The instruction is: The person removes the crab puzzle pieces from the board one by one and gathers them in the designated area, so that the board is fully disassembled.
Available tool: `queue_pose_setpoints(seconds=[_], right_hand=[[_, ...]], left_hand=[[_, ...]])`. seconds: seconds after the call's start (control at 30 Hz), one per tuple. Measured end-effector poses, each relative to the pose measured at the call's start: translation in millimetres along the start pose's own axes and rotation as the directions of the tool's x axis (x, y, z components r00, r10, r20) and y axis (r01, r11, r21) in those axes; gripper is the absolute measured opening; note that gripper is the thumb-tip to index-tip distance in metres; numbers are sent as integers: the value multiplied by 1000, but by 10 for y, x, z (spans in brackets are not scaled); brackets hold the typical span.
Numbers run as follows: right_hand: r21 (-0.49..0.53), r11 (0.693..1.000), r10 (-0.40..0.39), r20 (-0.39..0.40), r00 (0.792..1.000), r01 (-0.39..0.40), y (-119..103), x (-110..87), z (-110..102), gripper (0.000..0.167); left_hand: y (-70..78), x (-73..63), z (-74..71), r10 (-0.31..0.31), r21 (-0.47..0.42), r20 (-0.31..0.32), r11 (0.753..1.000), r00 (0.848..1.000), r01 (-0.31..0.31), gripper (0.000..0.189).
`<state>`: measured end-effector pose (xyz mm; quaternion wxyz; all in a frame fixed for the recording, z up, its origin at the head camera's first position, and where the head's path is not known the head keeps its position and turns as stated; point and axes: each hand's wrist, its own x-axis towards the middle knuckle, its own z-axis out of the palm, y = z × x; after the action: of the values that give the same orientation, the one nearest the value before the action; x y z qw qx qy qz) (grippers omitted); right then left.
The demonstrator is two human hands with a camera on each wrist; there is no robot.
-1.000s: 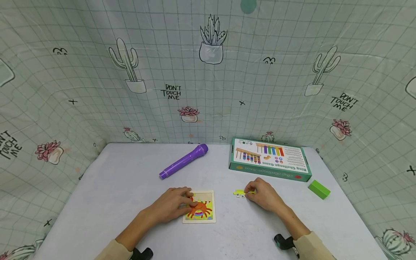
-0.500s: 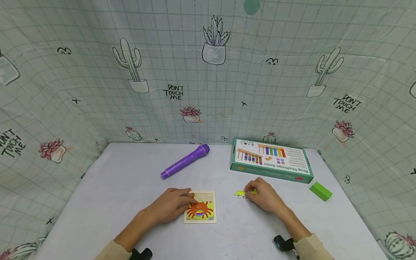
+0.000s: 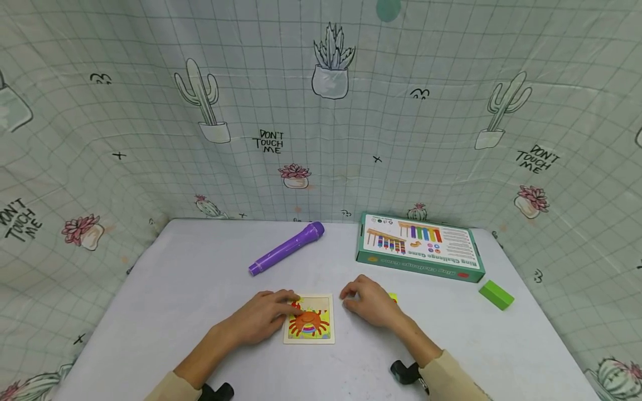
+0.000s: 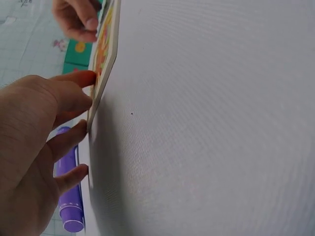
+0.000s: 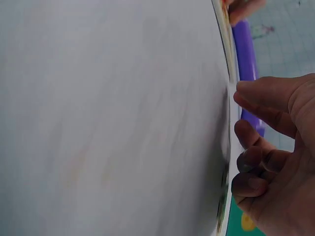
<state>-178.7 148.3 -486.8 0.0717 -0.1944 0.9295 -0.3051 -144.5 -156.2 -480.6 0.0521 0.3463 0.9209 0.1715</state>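
A wooden crab puzzle (image 3: 309, 327) lies on the table, its picture orange on yellow, with a bare beige strip along the top. My left hand (image 3: 263, 314) rests on its left side, fingers fairly straight. In the left wrist view, the fingertips (image 4: 91, 76) touch the board's face and edge. Just right of the board hovers my right hand (image 3: 370, 301), thumb and index tip pinched together; a pale sliver of a puzzle piece shows at the tips in the left wrist view, the rest hidden. Behind that hand a yellow puzzle piece (image 3: 393, 297) peeks out.
A purple toy microphone (image 3: 286, 249) lies beyond the puzzle. At the back right is a green and white game box (image 3: 420, 248), with a green block (image 3: 496, 295) to its right. A patterned cloth (image 3: 331, 139) surrounds the table (image 3: 200, 267).
My right hand has moved left from the yellow pieces toward the puzzle, uncovering a yellow piece on its right. The left hand stays on the board, its fingers slightly shifted.
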Motion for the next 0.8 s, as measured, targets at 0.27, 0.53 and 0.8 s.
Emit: queue_pose_setpoints(seconds=[0.27,0.53,0.8], right_hand=[[36,995,-97,79,992,95,-235,146,131,15],[70,991,-120,156,980,110,-389,229,241,19],[53,992,-120,182,976,113,-472,241,294,19]], left_hand=[[-37,-8,-5,-6,-21,34,1000,999,6,42],[-34,0,-17,5,35,37,999,999,-7,39],[-58,0,4,47,36,-24,998,999,-47,37]])
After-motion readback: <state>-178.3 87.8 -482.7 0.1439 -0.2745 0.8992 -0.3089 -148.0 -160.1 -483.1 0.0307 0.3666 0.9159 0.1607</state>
